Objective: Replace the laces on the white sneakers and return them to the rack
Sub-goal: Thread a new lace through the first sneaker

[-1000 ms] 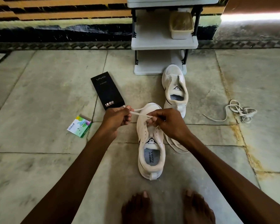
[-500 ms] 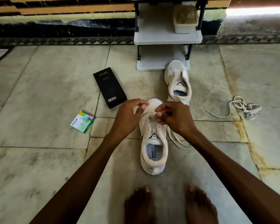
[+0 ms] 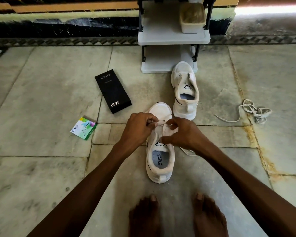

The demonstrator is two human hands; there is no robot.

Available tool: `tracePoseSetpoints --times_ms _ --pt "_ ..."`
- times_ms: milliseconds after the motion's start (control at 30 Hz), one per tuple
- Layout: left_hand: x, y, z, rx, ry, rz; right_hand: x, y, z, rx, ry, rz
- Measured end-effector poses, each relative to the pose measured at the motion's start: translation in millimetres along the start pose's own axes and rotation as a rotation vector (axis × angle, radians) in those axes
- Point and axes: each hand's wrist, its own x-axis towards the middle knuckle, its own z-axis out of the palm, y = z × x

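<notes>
This looks like a home, at the spot by a wall where shoes are kept. The floor (image 3: pixel 41 100) is laid in large pale stone slabs, worn and marked with rust-coloured stains along some joints. A dark patterned border strip (image 3: pixel 75 41) edges it at the foot of a wall (image 3: pixel 58 17) painted in black, yellow and orange bands. A small grey plastic shoe rack (image 3: pixel 173 38) with dark posts stands against that wall, with a lidded plastic tub (image 3: pixel 192 19) on its shelf. White sneakers (image 3: pixel 185 93) sit on the floor before it. Household oddments lie about: a black phone box (image 3: pixel 112 90) and an Odonil packet (image 3: pixel 83 128). The person's feet (image 3: pixel 144 218) are bare.
</notes>
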Motion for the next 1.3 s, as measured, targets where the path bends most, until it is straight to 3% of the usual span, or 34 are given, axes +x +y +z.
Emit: tracePoseSetpoints --times_ms 67,200,400,1300 --pt "-0.4 1.8 0.2 0.003 -0.006 0.0 -4.4 -2.1 7.2 -0.061 0.068 -0.001" --pt "-1.5 8.8 4.2 0.036 -0.029 0.036 -6.1 0.6 8.3 0.083 0.172 0.035" --pt "-3.0 11.2 14.4 0.048 -0.055 0.033 -4.3 11.2 2.4 0.34 0.105 0.113" --pt "-4.9 13.5 18.3 -0.102 -0.02 -0.057 -4.6 15.7 -1.1 0.408 0.037 0.099"
